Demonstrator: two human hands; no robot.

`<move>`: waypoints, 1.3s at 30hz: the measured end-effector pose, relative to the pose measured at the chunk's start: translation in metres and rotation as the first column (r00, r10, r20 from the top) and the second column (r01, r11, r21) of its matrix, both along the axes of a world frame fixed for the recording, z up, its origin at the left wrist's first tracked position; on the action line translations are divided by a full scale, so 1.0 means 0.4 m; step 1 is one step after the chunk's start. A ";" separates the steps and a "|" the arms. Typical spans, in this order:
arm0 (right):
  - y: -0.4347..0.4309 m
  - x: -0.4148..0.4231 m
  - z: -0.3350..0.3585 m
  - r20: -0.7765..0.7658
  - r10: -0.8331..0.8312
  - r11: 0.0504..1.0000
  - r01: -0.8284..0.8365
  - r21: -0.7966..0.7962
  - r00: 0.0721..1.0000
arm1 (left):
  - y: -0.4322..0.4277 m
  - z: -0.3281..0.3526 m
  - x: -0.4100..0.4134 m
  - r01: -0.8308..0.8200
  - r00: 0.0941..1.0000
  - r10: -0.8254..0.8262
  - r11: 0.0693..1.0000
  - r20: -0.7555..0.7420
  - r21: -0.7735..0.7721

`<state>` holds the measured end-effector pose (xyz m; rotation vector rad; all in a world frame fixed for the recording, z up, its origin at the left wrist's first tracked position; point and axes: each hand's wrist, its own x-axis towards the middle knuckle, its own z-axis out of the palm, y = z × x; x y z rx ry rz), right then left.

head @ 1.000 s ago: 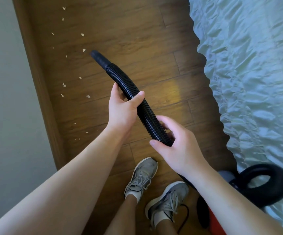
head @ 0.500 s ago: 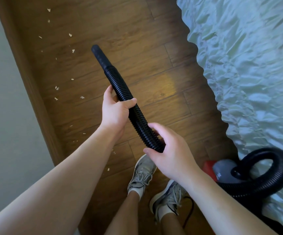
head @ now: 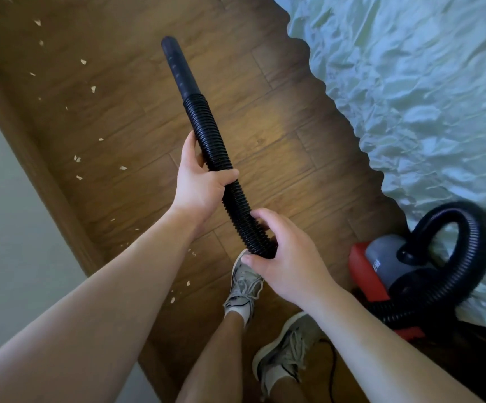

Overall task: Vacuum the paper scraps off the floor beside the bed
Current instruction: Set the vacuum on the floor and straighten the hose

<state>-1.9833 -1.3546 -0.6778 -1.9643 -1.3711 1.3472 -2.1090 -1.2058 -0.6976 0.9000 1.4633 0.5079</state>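
head view, looking down: both hands grasp the black ribbed hose (head: 221,170). left hand (head: 201,184) is wrapped around it mid-length, thumb across the top; right hand (head: 282,257) is clenched on it lower down, nearer the body. the smooth nozzle (head: 177,65) points forward and sits raised, not touching the floor as far as i can judge.

paper scraps (head: 83,61) lie scattered along the left strip of the wood floor (head: 265,135), close to the baseboard (head: 32,158), well left of the nozzle tip; a few more sit near the feet (head: 243,282).

judgement: step in hand is aiming the nozzle. to do it well, swing the tip left and lower it until it skims the boards, then work along the baseboard line. left hand steers, right hand feeds slack.

red and grey vacuum (head: 381,263) sits at right against the bed (head: 410,97); hose loops above it. narrow aisle between wall and bed, so the loop may snag the bedding. cannot tell whether the motor runs.
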 end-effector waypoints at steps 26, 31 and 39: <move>-0.511 0.174 -0.103 -0.002 -0.373 0.925 0.372 -0.083 0.928 | -0.440 -0.071 0.173 0.306 0.934 -0.282 0.949 -0.221 0.081; -0.616 0.271 -0.105 0.088 -0.456 0.884 0.462 -0.069 0.886 | -0.542 -0.088 0.199 0.322 0.921 -0.299 0.945 -0.251 0.058; -0.785 0.397 -0.100 0.243 -0.590 0.788 0.615 -0.034 0.770 | -0.664 -0.136 0.256 0.332 0.905 -0.315 0.943 -0.286 0.012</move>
